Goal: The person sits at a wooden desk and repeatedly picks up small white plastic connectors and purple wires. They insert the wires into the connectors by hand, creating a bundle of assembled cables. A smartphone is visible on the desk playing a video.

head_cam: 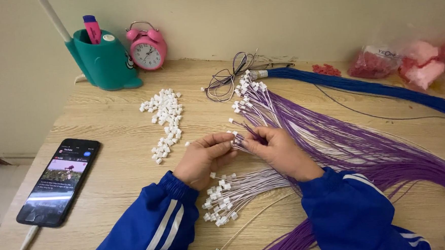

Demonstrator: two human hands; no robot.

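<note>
A pale wall backs a light wooden table (106, 141) strewn with wiring parts. The purple wires (366, 148) run off the right and bottom edges, so their far ends are out of sight, and the blue wire bundle (383, 88) is likewise cut off at the right. What exactly sits between the fingertips is too small to make out clearly; it looks like a white connector on a purple wire. Both hands meet at the table's middle: the left hand (204, 159) and right hand (279, 150) are close together, fingertips pinched on the thin wires, wrists resting low, in blue sleeves with white stripes. Beneath them lies a fan of white-tipped wires (231, 193). A heap of loose white connectors (165, 120) lies to the left. At the far right corner, clear plastic bags (407, 62) hold red and pink bits, partly out of frame. A phone (58, 182) lies at left, a teal holder (102, 57) and pink alarm clock (147, 48) by the wall.
</note>
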